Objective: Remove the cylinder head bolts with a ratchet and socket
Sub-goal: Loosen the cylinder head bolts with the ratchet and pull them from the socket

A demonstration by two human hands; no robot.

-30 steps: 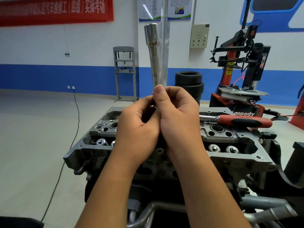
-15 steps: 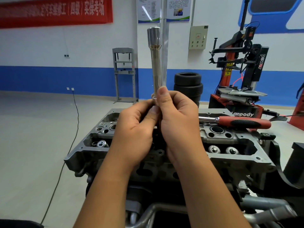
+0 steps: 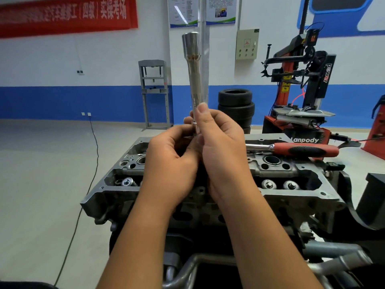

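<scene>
**Socket held up, ratchet waiting**

While the long socket (image 3: 194, 80) stands upright above the cylinder head (image 3: 291, 176), both hands pinch its lower end: the right hand (image 3: 225, 151) curls round the shaft, and the left hand (image 3: 170, 163) grips just below, probably fitting or checking a joint there. Just right of the hands, the ratchet (image 3: 300, 150) lies across the head, within easy reach for assembly.

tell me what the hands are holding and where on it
Both the left hand and right hand grip the long socket at its lower end, upright above the cylinder head.
</scene>
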